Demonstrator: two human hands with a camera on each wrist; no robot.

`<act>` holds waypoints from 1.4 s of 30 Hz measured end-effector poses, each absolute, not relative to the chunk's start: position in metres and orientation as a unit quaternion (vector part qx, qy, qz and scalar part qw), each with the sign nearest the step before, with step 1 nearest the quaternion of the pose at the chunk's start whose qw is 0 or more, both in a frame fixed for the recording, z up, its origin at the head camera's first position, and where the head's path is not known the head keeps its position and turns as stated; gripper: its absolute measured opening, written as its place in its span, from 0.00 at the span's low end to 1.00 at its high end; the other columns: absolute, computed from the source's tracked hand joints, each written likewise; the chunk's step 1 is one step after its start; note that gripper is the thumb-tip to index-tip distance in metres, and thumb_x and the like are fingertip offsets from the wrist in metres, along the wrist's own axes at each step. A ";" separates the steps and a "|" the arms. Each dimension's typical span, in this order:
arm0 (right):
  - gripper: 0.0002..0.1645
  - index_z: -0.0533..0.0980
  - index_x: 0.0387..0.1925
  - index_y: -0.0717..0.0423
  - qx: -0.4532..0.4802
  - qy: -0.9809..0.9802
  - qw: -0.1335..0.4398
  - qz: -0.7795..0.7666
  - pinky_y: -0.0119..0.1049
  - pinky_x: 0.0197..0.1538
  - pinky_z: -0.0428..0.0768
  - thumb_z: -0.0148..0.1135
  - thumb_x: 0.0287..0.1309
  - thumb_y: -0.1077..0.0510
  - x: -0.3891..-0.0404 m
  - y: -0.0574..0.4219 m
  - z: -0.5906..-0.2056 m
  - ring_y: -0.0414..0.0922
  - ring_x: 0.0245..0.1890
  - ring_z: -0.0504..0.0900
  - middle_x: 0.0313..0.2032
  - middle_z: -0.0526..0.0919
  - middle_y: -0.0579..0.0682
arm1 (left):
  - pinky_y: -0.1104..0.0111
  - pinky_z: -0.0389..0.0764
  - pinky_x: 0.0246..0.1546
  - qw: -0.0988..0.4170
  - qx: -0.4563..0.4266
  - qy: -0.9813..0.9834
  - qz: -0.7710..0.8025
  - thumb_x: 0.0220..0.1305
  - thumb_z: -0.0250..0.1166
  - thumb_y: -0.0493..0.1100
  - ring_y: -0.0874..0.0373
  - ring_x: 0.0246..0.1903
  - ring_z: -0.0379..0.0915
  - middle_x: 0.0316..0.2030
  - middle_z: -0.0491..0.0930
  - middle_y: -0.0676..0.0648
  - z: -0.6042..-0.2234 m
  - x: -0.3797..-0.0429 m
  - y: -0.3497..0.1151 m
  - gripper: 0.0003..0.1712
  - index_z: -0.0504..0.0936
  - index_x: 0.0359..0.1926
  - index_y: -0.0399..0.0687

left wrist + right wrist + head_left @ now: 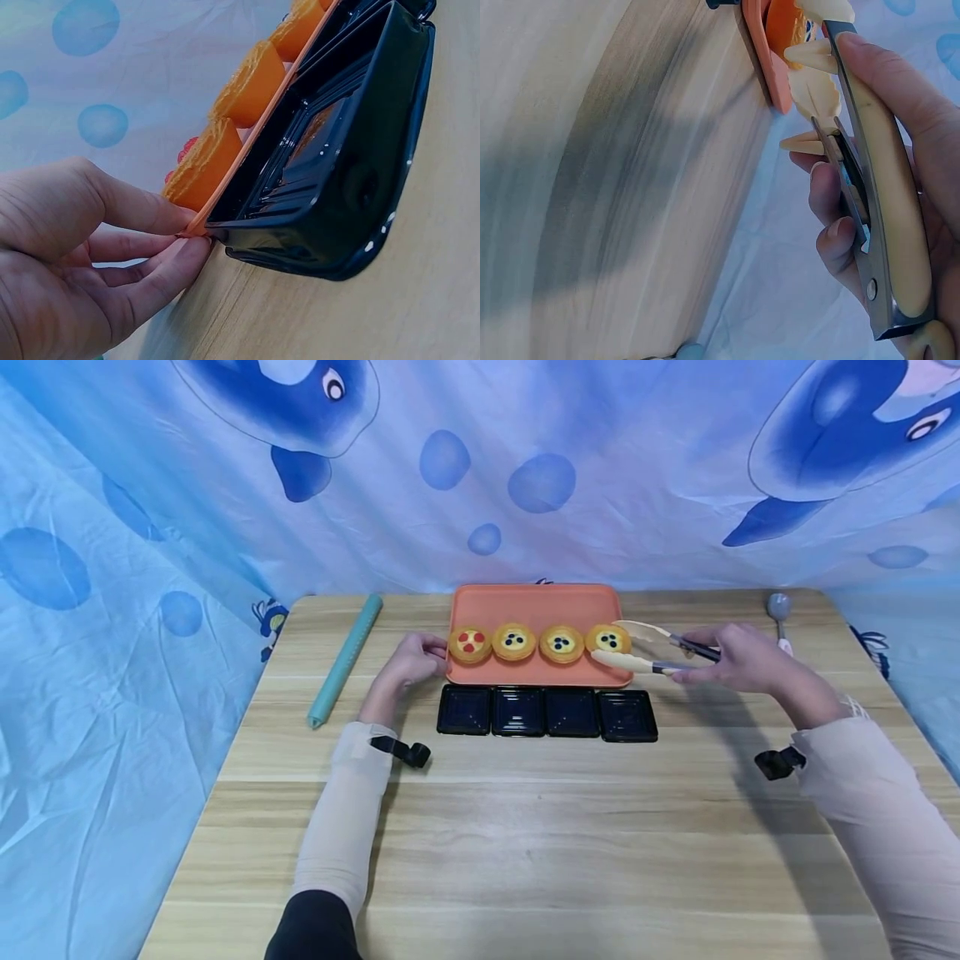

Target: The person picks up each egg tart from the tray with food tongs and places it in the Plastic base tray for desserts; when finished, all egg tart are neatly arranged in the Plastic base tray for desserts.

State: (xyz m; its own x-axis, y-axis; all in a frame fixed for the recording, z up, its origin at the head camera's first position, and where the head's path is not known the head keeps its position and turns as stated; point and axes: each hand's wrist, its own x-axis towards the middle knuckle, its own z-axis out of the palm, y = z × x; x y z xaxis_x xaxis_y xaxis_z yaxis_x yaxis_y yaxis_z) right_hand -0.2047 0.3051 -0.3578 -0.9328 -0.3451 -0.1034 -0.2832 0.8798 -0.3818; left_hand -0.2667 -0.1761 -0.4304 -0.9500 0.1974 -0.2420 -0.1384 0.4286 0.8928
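An orange tray point(536, 606) holds a row of egg tarts. The leftmost tart point(470, 645) has red toppings; the others have dark berry-like dots. At the tray's left edge, my left hand point(415, 660) pinches the rim point(196, 223) between thumb and fingers. My right hand point(738, 662) grips a pair of tongs point(889, 210) with cream tips and dark metal arms. Those tips are spread around the rightmost tart point(608, 639), one behind and one in front; whether they touch it I cannot tell. Several black square containers point(572, 712) stand in a row along the tray's near side.
On the left of the wooden table point(540, 852) lies a green rolling pin point(345, 662). A spoon-like tool point(779, 607) with a rounded grey-blue head sits at the back right. A blue patterned cloth point(480, 468) hangs behind the table.
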 end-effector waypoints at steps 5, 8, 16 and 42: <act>0.48 0.71 0.64 0.68 -0.159 0.964 0.074 -0.198 0.39 0.24 0.64 0.73 0.53 0.40 -0.199 0.311 -0.361 0.43 0.15 0.57 0.44 0.83 0.66 | 0.69 0.78 0.37 0.160 0.020 0.829 0.535 0.50 0.58 0.23 0.49 0.41 0.73 0.45 0.76 0.35 -0.431 -0.267 -0.174 0.30 0.74 0.58 0.25; 0.47 0.71 0.64 0.68 -0.156 0.963 0.071 -0.209 0.38 0.21 0.62 0.73 0.53 0.41 -0.196 0.313 -0.360 0.40 0.13 0.54 0.33 0.82 0.61 | 0.69 0.78 0.37 0.161 0.020 0.831 0.532 0.50 0.58 0.23 0.50 0.41 0.73 0.45 0.76 0.36 -0.431 -0.267 -0.173 0.30 0.73 0.58 0.26; 0.44 0.71 0.65 0.66 -0.165 0.964 0.055 -0.202 0.36 0.18 0.61 0.74 0.53 0.44 -0.180 0.317 -0.346 0.39 0.11 0.52 0.15 0.66 0.47 | 0.68 0.77 0.39 0.156 0.032 0.833 0.530 0.48 0.58 0.23 0.49 0.42 0.73 0.45 0.76 0.35 -0.432 -0.266 -0.177 0.30 0.73 0.58 0.25; 0.40 0.76 0.61 0.58 -0.223 0.960 0.018 -0.167 0.29 0.16 0.60 0.78 0.48 0.45 -0.106 0.341 -0.363 0.32 0.11 0.54 0.12 0.56 0.34 | 0.66 0.78 0.41 0.154 0.028 0.827 0.540 0.48 0.59 0.22 0.48 0.43 0.73 0.45 0.76 0.35 -0.432 -0.265 -0.178 0.30 0.74 0.57 0.27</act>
State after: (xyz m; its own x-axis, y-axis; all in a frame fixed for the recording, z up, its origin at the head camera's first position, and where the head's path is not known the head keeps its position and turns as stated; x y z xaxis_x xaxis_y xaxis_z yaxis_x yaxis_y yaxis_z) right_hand -0.1062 0.3410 -0.3626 -0.8998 -0.4344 0.0406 -0.4226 0.8448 -0.3283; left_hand -0.2653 -0.1781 -0.4320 -0.9510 0.2119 -0.2253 -0.1208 0.4160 0.9013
